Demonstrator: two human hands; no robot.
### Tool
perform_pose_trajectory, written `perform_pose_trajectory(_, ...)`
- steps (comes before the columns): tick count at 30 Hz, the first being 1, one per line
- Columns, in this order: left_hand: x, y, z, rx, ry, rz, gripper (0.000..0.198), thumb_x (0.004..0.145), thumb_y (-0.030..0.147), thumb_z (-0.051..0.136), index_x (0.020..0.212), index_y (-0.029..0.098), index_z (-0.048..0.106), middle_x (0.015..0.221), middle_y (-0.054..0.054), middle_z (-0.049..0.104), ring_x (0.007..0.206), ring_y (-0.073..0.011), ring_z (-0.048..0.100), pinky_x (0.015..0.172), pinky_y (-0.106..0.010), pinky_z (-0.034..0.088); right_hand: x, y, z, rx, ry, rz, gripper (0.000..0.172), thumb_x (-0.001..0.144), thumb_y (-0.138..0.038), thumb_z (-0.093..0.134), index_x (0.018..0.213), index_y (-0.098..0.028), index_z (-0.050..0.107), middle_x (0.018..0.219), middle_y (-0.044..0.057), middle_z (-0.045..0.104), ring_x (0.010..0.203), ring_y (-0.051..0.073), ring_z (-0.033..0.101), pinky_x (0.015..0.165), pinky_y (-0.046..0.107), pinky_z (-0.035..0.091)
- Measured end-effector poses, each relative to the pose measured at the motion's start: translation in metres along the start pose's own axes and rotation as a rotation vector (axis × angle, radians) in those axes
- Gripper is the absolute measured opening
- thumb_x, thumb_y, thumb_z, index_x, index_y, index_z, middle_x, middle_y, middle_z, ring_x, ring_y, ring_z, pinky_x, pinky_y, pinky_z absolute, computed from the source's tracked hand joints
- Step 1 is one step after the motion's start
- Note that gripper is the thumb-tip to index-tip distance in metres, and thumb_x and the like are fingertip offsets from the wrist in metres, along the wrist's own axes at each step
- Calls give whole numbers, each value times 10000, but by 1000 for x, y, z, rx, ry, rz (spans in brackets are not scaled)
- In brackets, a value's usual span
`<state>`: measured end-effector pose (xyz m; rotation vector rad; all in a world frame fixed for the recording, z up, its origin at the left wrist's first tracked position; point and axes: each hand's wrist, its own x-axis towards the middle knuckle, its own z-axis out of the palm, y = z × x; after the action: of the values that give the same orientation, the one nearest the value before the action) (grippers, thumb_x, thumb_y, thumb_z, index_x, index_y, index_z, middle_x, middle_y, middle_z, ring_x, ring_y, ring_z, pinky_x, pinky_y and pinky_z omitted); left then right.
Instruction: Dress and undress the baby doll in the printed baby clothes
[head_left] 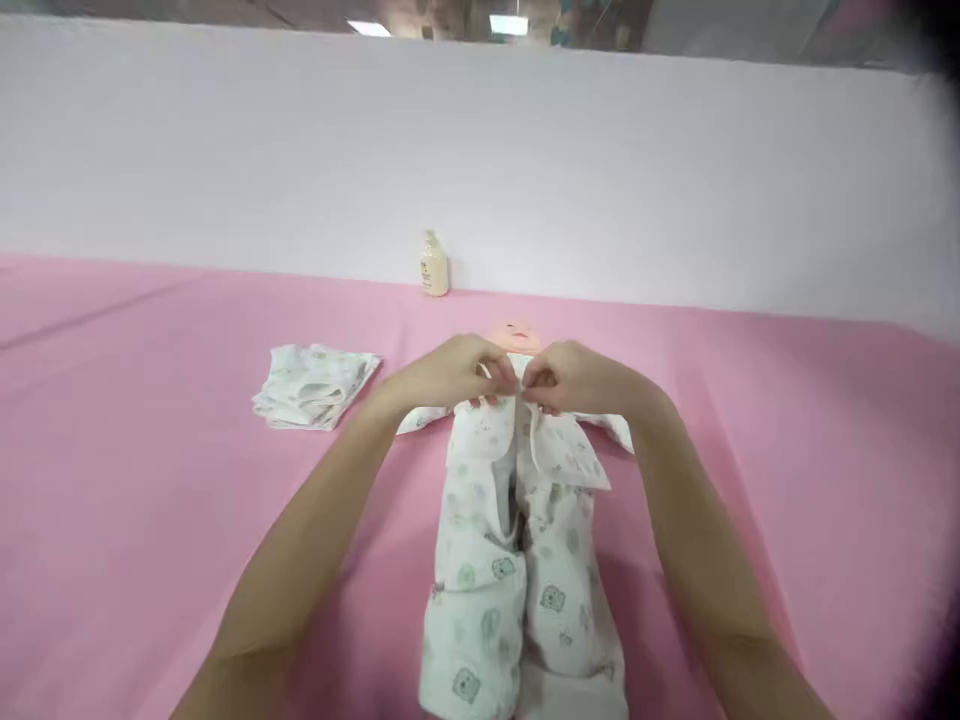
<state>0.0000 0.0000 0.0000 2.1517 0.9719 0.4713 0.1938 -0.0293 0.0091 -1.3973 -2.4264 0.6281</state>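
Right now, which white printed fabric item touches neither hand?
The folded white printed bundle, left of the left forearm; the left hand and right hand pinch the white printed outfit.

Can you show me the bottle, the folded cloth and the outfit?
Bottle point(434, 272): head view, on its body.
Folded cloth point(319, 380): head view, on its top layer.
Outfit point(557, 560): head view, on one leg.

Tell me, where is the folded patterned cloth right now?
In the head view, the folded cloth lies on the pink surface, left of the left hand and closer to the camera than the bottle.
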Motion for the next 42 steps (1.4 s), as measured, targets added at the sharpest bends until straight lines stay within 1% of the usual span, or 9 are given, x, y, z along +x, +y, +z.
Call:
perform_pose_trajectory(4, -2, 5, -4, -129, 7, -23, 160, 754, 170, 588, 840, 131, 717, 767, -60, 713, 724, -155, 673, 617, -242, 549, -4, -2, -4, 79, 98, 70, 189, 786, -263, 582, 681, -141, 681, 561, 12, 641, 543, 116, 616, 513, 190, 458)
perform_pose_trajectory(9, 0, 1, -2, -201, -83, -47, 140, 748, 162, 590, 832, 140, 700, 790, -61, 716, 801, -183, 690, 707, -289, 572, 4, 4, -1, 247, -38, 78, 167, 789, -196, 563, 681, -134, 675, 662, 32, 668, 629, 135, 671, 618, 213, 543)
perform_pose_trajectory(15, 3, -8, 3, -265, -41, -76, 134, 737, 165, 624, 861, 176, 575, 758, -44, 713, 800, -205, 707, 713, -336, 582, 6, 8, -1, 309, -75, 55, 159, 780, -164, 552, 697, -126, 683, 692, 29, 654, 656, 149, 682, 640, 239, 569)
perform_pose_trajectory(20, 5, -13, 4, -279, -41, -68, 166, 727, 142, 630, 860, 186, 540, 767, -42, 715, 804, -211, 711, 724, -351, 585, 4, 6, 0, 291, -96, 84, 173, 772, -138, 530, 708, -130, 691, 715, 43, 689, 666, 149, 688, 618, 228, 568)
perform_pose_trajectory(23, 6, -15, 4, -275, -35, -71, 173, 729, 126, 620, 867, 188, 536, 773, -40, 715, 807, -208, 713, 727, -346, 588, 5, 6, 4, 261, -67, 101, 184, 742, -112, 518, 730, -139, 700, 736, 43, 703, 652, 142, 679, 590, 219, 556)
perform_pose_trajectory(26, 6, -15, 3, -268, -37, -77, 167, 735, 139, 626, 870, 186, 540, 768, -40, 714, 796, -205, 714, 722, -336, 589, 8, 5, 10, 197, -4, 101, 169, 706, -107, 525, 641, -139, 677, 640, 35, 674, 607, 141, 651, 552, 215, 518)
perform_pose_trajectory(33, 6, -16, 7, -216, -43, -124, 165, 787, 287, 614, 910, 197, 552, 836, -55, 714, 781, -208, 719, 725, -342, 594, 14, -6, 24, 36, 44, 144, 182, 682, -78, 526, 527, -144, 595, 506, 16, 590, 491, 122, 565, 464, 218, 402)
perform_pose_trajectory(37, 8, -22, 10, -166, -35, -156, 197, 740, 203, 613, 927, 209, 554, 850, -46, 719, 746, -202, 720, 688, -319, 592, 19, -6, 27, 16, -6, 134, 181, 690, -95, 541, 519, -152, 563, 461, -9, 526, 448, 104, 503, 438, 220, 346)
perform_pose_trajectory(42, 8, -23, 11, -150, -24, -119, 234, 690, 105, 586, 894, 209, 541, 789, -23, 719, 710, -190, 716, 637, -280, 577, 23, 4, 25, 21, -35, 114, 72, 644, -130, 593, 573, -145, 592, 560, -14, 556, 522, 97, 479, 455, 223, 290)
